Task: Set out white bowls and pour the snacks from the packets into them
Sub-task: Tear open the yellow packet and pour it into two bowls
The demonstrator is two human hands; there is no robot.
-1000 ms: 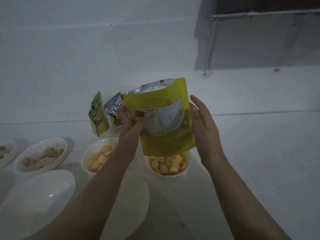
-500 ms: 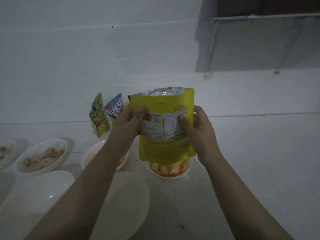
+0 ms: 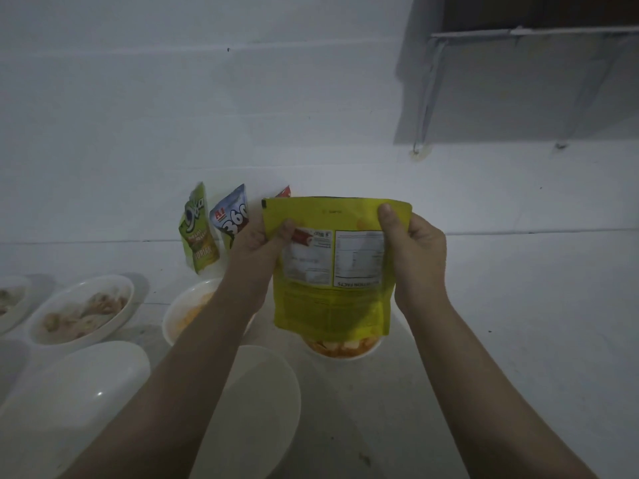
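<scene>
I hold a yellow snack packet [image 3: 332,299] upside down over a white bowl [image 3: 375,349] of orange snack pieces, most of it hidden by the packet. My left hand [image 3: 257,248] pinches the packet's upper left edge. My right hand [image 3: 413,250] grips its upper right edge, thumb on the near face. A second bowl with orange pieces [image 3: 181,311] lies behind my left forearm. Two empty white bowls sit nearer to me, one [image 3: 69,402] at the left and one [image 3: 266,406] in the middle.
A green packet [image 3: 198,233], a blue-white packet [image 3: 231,219] and the tip of a red one [image 3: 285,192] lean against the white wall. Bowls of pale snacks, one [image 3: 81,309] beside another [image 3: 12,300], stand at the left. White floor stretches to the right.
My right hand, flat beside the packet before, now grips its edge. The packet has turned square to me, its silver opening no longer visible, and hides more of the bowl beneath.
</scene>
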